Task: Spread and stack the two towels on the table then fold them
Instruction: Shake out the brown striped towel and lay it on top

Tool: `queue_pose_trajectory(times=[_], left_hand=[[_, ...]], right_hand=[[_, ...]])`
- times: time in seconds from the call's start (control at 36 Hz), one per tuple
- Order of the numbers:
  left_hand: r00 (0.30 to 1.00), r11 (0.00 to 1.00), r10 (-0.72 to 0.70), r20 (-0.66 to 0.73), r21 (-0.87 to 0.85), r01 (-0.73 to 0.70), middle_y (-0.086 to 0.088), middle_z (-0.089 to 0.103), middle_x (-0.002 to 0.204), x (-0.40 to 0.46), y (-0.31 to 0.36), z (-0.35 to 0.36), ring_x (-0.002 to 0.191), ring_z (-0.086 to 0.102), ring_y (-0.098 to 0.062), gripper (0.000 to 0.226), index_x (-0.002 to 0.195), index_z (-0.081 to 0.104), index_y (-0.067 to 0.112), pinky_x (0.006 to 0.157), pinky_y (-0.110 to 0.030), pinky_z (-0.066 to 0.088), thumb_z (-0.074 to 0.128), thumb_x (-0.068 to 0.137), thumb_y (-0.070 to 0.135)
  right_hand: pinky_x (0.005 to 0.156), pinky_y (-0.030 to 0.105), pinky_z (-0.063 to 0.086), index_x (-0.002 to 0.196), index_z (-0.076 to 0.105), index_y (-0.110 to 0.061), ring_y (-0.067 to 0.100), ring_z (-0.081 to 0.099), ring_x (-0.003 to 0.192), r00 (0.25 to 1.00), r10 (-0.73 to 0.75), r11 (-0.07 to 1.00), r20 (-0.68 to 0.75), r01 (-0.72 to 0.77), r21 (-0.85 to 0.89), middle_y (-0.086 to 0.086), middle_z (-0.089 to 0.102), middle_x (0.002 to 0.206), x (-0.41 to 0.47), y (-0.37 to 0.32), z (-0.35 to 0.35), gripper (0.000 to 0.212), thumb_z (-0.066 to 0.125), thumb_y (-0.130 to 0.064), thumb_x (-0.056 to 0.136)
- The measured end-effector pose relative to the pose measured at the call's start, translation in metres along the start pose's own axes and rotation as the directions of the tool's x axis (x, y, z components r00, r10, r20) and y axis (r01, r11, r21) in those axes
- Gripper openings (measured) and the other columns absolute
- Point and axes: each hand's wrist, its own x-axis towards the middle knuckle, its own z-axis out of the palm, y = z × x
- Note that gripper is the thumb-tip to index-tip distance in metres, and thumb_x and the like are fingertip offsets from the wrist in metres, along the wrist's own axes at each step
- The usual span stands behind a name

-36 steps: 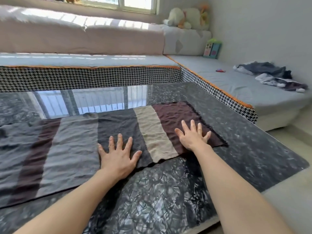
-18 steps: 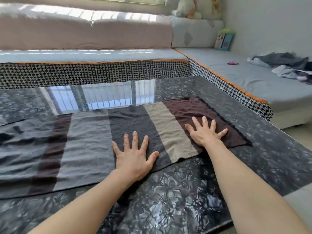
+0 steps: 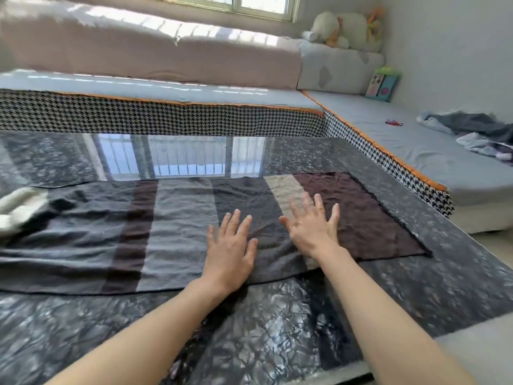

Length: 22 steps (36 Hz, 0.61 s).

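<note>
1 striped towel (image 3: 172, 232) is spread flat on the table (image 3: 277, 329), pressed under the left hand (image 3: 230, 245) and right hand (image 3: 313, 229), fingers splayed and nothing gripped. A white towel (image 3: 16, 207) lies bunched far left of them, unspread. Stacking and folding appear undone.

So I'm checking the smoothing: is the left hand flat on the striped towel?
Touching. The head view shows the left hand, fingers straight, lying palm-down on the striped towel, no gap visible.
</note>
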Motion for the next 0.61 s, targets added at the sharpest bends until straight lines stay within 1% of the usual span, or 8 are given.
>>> queue_pose_trajectory(times=[0.11,0.19,0.25,0.31,0.33,0.42,0.53,0.61], left_hand=[[0.988,0.999,-0.022,-0.154,-0.039,0.016,-0.001,0.015,0.156,-0.023,-0.041,-0.027,0.145,0.008,-0.015,0.050,0.144,0.027,0.018,0.118,-0.038,0.002,0.040,0.096,0.022],[0.951,0.996,-0.080,-0.298,-0.053,0.067,-0.007,0.038,0.146,-0.043,-0.082,-0.050,0.138,0.030,-0.022,0.044,0.134,0.045,0.011,0.116,-0.043,0.018,0.048,0.090,0.013],[0.916,0.991,-0.132,-0.379,-0.049,0.123,-0.012,0.053,0.133,-0.059,-0.114,-0.066,0.127,0.046,-0.027,0.042,0.123,0.056,0.007,0.109,-0.047,0.031,0.046,0.083,0.012],[0.882,0.980,-0.198,-0.428,-0.057,0.192,-0.012,0.061,0.122,-0.077,-0.144,-0.082,0.116,0.055,-0.031,0.044,0.116,0.062,0.006,0.101,-0.047,0.041,0.041,0.077,0.014],[0.867,0.974,-0.218,-0.449,-0.049,0.219,-0.012,0.063,0.117,-0.085,-0.157,-0.090,0.111,0.057,-0.031,0.045,0.112,0.063,0.006,0.097,-0.046,0.043,0.038,0.076,0.016],[0.823,0.958,-0.256,-0.506,-0.019,0.286,-0.013,0.065,0.108,-0.111,-0.197,-0.115,0.103,0.059,-0.033,0.043,0.105,0.065,0.007,0.090,-0.044,0.045,0.039,0.073,0.014],[0.764,0.940,-0.283,-0.580,-0.008,0.342,-0.014,0.064,0.101,-0.128,-0.236,-0.147,0.095,0.059,-0.035,0.038,0.100,0.066,0.006,0.083,-0.045,0.047,0.043,0.070,0.008],[0.711,0.944,-0.286,-0.642,-0.062,0.324,-0.017,0.063,0.097,-0.132,-0.266,-0.177,0.095,0.058,-0.037,0.037,0.097,0.066,0.002,0.087,-0.043,0.045,0.039,0.072,0.003]], right_hand=[[0.112,0.054,-0.011,0.147,0.003,-0.032,0.019,-0.011,0.144,0.972,-0.227,0.968,-0.063,0.233,0.093,-0.001,-0.004,0.158,-0.031,-0.087,0.007,0.057,0.021,-0.050,0.097],[0.114,0.050,-0.007,0.148,0.015,-0.024,0.019,-0.001,0.145,0.925,-0.366,0.917,-0.108,0.377,0.127,0.002,0.006,0.158,-0.049,-0.146,0.014,0.055,0.030,-0.042,0.098],[0.113,0.050,0.015,0.138,0.041,-0.015,0.025,0.028,0.140,0.866,-0.447,0.859,-0.224,0.485,0.165,0.010,0.035,0.148,-0.064,-0.187,0.017,0.049,0.042,-0.035,0.093],[0.094,0.047,0.046,0.109,0.066,-0.012,0.027,0.061,0.112,0.807,-0.492,0.800,-0.325,0.567,0.197,0.010,0.066,0.117,-0.078,-0.224,0.018,0.041,0.056,-0.032,0.074],[0.084,0.042,0.052,0.099,0.070,-0.014,0.025,0.066,0.101,0.785,-0.512,0.771,-0.350,0.599,0.215,0.007,0.070,0.106,-0.084,-0.240,0.018,0.037,0.058,-0.031,0.068],[0.079,0.038,0.054,0.096,0.069,-0.013,0.025,0.068,0.094,0.719,-0.600,0.666,-0.351,0.692,0.279,0.005,0.071,0.100,-0.104,-0.290,0.019,0.032,0.060,-0.025,0.067],[0.078,0.036,0.054,0.097,0.069,-0.012,0.026,0.067,0.091,0.684,-0.652,0.610,-0.328,0.730,0.310,0.005,0.071,0.099,-0.117,-0.333,0.024,0.031,0.059,-0.018,0.068],[0.080,0.035,0.053,0.100,0.068,-0.011,0.027,0.066,0.094,0.666,-0.683,0.590,-0.300,0.745,0.310,0.007,0.069,0.102,-0.126,-0.362,0.028,0.032,0.059,-0.013,0.069]])
